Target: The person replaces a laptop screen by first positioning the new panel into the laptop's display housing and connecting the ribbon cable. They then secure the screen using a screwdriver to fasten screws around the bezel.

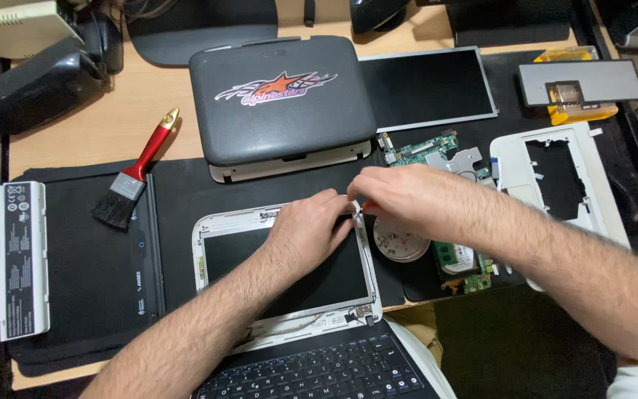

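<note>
Black keys of a laptop keyboard (319,373) sit nearest to me, at the bottom edge of the view. Just beyond it lies a white screen frame (199,255) with its dark panel facing up. My left hand (308,229) rests on the upper right part of that frame, fingers curled together against its top right corner. My right hand (407,199) meets it at the same corner, fingertips pinched together; an orange tip shows between them, too small to tell what it is. A small round white dish (400,244) sits just right of the frame, under my right wrist. Beside it a green circuit board (467,275) lies partly hidden by my forearm.

To the left, a white battery pack (22,258) lies along the edge of the black work mat (90,273). A red-handled brush (136,174) rests further back on the mat. Beyond my hands stands a closed grey laptop lid (282,100), with a bare display panel (430,87) to its right. A white palm-rest shell (555,181) lies at the far right.
</note>
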